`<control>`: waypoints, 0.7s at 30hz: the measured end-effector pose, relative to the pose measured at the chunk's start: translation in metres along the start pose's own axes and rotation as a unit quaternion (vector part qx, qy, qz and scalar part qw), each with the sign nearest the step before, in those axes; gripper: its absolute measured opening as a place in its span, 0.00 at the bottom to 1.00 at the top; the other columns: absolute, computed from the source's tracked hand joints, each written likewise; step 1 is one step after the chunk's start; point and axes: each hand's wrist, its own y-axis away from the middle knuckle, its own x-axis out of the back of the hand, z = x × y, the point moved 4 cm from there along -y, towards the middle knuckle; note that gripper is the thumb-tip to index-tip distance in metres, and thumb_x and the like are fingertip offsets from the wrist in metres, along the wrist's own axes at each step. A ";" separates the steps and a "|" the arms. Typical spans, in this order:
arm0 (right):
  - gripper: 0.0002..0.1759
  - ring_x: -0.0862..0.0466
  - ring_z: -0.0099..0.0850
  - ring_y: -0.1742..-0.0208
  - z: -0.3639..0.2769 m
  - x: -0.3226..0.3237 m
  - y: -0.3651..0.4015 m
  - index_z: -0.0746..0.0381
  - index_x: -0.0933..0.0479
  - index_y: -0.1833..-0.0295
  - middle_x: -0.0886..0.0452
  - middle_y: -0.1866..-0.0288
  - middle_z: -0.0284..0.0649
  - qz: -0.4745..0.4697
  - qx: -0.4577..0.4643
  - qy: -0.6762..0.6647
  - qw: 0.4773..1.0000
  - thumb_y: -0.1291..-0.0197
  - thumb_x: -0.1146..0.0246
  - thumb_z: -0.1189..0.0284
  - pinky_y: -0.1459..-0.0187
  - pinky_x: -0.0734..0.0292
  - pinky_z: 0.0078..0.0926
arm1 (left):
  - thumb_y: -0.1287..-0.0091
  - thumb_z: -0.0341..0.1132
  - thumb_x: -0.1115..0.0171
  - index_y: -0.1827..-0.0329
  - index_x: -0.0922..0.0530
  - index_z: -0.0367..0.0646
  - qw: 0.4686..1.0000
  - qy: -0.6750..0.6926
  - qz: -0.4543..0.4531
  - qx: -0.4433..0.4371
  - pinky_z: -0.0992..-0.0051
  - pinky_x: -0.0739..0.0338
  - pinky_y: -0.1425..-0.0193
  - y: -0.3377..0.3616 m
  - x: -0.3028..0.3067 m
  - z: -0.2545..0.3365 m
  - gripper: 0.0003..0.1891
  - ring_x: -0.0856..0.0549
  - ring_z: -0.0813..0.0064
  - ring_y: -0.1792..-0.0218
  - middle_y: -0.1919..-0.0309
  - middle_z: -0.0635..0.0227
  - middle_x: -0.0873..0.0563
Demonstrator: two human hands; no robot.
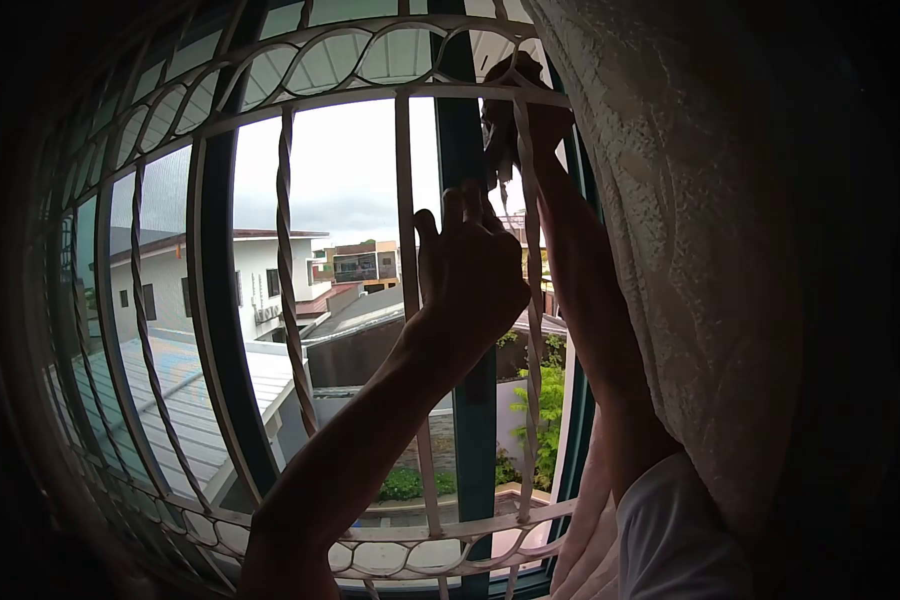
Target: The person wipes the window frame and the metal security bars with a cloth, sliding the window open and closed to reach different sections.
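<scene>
My right hand (530,90) is raised high at the narrow window opening, behind the white grille (405,200). It is closed around a dark rag (500,145), whose ragged end hangs down beside the green window frame (460,140). Lower down, my left hand (470,265) is against the same upright frame, between two grille bars. Its fingers point upward with the outer one spread apart, and the fingertips appear to touch the frame. Part of that hand's grip is hidden from view.
A thick patterned curtain (710,250) hangs close along my right arm. Twisted bars (288,250) and looped bands (320,55) of the grille cross the window. Outside are a metal roof (185,375), a white house (160,275) and green plants (545,420).
</scene>
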 end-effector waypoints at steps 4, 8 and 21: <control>0.16 0.19 0.18 0.64 0.005 -0.014 -0.019 0.65 0.19 0.39 0.13 0.59 0.35 -0.011 0.022 -0.054 0.998 0.27 0.40 0.71 0.63 0.23 0.17 | 0.46 0.40 0.30 0.55 0.11 0.37 1.000 0.000 -0.026 -0.016 0.51 0.38 0.35 0.003 0.004 -0.001 0.19 0.31 0.57 0.31 0.25 0.45 0.32; 0.16 0.19 0.18 0.63 0.003 -0.031 -0.043 0.65 0.19 0.39 0.14 0.58 0.35 -0.029 0.059 -0.115 0.991 0.27 0.41 0.72 0.62 0.23 0.17 | 0.43 0.41 0.31 0.54 0.10 0.42 0.995 -0.019 -0.089 -0.043 0.50 0.40 0.33 0.007 0.013 -0.001 0.17 0.33 0.54 0.28 0.24 0.45 0.32; 0.16 0.21 0.19 0.58 0.003 -0.044 -0.085 0.65 0.20 0.38 0.16 0.55 0.35 -0.082 0.160 -0.228 0.957 0.28 0.43 0.76 0.58 0.26 0.17 | 0.46 0.38 0.35 0.53 0.13 0.29 0.993 0.039 -0.090 -0.066 0.44 0.36 0.31 0.008 0.009 0.001 0.22 0.30 0.48 0.30 0.24 0.36 0.37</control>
